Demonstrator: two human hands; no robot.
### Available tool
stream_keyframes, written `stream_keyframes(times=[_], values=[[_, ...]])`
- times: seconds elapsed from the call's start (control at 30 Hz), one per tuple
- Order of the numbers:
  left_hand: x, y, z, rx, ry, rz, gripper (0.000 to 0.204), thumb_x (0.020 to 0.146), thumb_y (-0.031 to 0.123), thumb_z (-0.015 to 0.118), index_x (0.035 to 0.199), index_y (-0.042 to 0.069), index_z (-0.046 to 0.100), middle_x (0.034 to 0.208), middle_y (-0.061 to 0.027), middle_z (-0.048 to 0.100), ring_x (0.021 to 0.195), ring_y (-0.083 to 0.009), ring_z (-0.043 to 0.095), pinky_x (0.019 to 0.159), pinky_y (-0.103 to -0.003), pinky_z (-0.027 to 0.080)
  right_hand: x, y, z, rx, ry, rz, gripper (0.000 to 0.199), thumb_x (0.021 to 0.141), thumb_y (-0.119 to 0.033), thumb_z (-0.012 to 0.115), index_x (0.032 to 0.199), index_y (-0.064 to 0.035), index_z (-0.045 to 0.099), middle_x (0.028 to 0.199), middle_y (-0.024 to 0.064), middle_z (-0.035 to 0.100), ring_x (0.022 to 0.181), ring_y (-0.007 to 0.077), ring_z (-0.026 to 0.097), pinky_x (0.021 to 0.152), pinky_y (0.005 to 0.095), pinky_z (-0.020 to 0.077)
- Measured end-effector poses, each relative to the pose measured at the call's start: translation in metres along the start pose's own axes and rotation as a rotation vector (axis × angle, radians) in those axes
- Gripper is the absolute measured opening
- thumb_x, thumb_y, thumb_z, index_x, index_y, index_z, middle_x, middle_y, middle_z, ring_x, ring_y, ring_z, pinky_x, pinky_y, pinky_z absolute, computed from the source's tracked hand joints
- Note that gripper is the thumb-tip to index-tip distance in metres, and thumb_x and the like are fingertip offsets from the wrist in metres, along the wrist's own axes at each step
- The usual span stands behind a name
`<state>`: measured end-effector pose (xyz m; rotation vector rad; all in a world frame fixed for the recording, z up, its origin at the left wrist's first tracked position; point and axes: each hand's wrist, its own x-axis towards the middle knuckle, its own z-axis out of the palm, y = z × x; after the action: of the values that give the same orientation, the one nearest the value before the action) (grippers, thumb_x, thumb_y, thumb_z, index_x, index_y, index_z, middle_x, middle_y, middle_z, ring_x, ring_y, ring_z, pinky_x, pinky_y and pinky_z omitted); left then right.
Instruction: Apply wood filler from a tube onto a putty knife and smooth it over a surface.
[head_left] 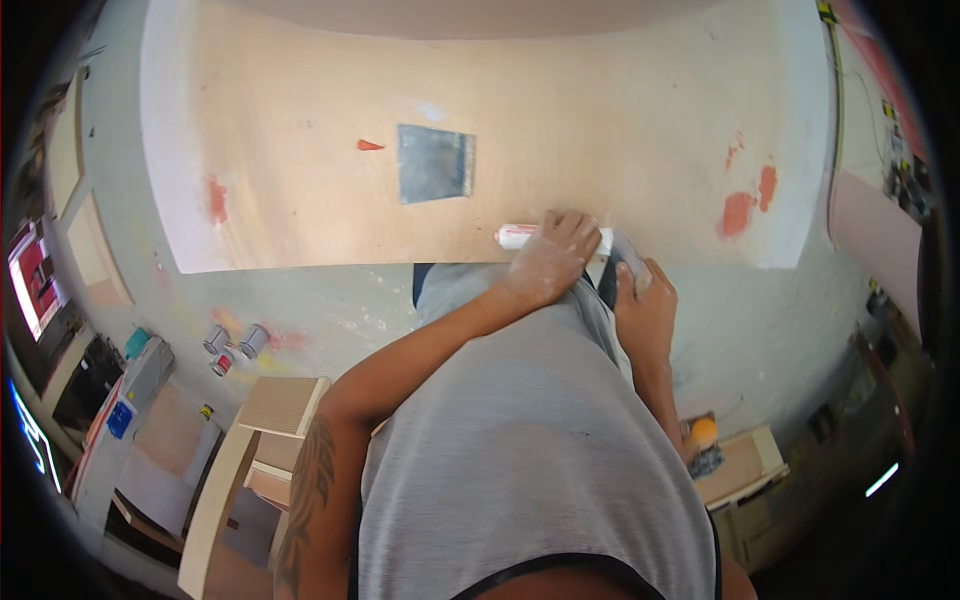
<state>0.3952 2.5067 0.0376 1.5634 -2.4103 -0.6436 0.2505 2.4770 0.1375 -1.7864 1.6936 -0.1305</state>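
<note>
White tube (pixel 516 236) lies under left hand (pixel 555 257), fingers curled over its middle, both ends protruding; right hand (pixel 646 304) grasps grey piece (pixel 629 259) beside right end.

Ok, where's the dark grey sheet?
Head view: the dark grey sheet lies on the pale board, in the upper half just left of centre, beyond the white tube and right of the red wedge-shaped spot.

Pale desk (pixel 300 200): 1 blue-grey sheet (pixel 430 163). Left hand (pixel 553 258): holds 1 white tube (pixel 515 236). Right hand (pixel 648 305): holds 1 grey piece (pixel 629 256). Floor (pixel 760 330): 3 cans (pixel 253 341).
</note>
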Motion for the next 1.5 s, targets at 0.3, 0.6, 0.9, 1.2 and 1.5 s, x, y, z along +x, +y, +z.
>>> stream_keyframes(times=[0.3,0.6,0.9,1.2,1.5], values=[[-0.011,0.006,-0.003,0.113,0.106,-0.024,0.030,0.085,0.020,0.060,0.110,0.003,0.064,0.108,-0.0065,0.059,0.101,-0.0225,0.054,0.083,-0.039,0.042,-0.015,0.013,0.004,0.053,0.008,0.147,0.023,0.093,-0.016,0.063,0.093,0.0074,0.063,0.074,0.0210,0.062,0.067,0.0284,0.057,0.065,0.0397,0.0464],[-0.028,0.000,-0.004,0.145,0.198,-0.095,0.029,0.085,0.018,0.060,0.110,0.006,0.066,0.107,-0.0047,0.059,0.102,-0.0224,0.054,0.083,-0.038,0.042,-0.048,0.002,0.012,0.249,0.235,0.000,0.026,0.096,-0.019,0.063,0.091,0.0068,0.064,0.074,0.0118,0.062,0.068,0.0178,0.054,0.065,0.0362,0.0447],[-0.045,-0.008,-0.012,0.254,0.177,-0.078,0.032,0.086,0.019,0.060,0.115,0.006,0.064,0.108,-0.0047,0.060,0.104,-0.0219,0.054,0.084,-0.038,0.042,-0.038,0.018,0.005,0.808,0.313,0.101,0.033,0.099,-0.020,0.064,0.119,0.0065,0.063,0.109,0.0078,0.067,0.096,0.0141,0.061,0.086,0.0287,0.0480],[-0.051,-0.015,-0.007,0.233,0.205,-0.093,0.033,0.083,0.022,0.064,0.115,0.010,0.065,0.108,-0.0042,0.061,0.105,-0.0222,0.054,0.084,-0.038,0.042,-0.039,0.020,0.018,0.996,0.223,0.072,0.042,0.101,-0.023,0.063,0.128,0.0087,0.057,0.121,0.0096,0.063,0.108,0.0162,0.059,0.095,0.0309,0.0462],[-0.076,-0.014,-0.028,0.127,0.178,-0.206,0.029,0.085,0.015,0.060,0.113,0.008,0.065,0.113,-0.0103,0.060,0.108,-0.0268,0.054,0.091,-0.041,0.042,-0.035,0.014,0.017,0.990,0.049,0.115,0.042,0.100,-0.016,0.063,0.133,0.0087,0.052,0.128,0.0110,0.061,0.115,0.0185,0.058,0.101,0.0327,0.0439]])
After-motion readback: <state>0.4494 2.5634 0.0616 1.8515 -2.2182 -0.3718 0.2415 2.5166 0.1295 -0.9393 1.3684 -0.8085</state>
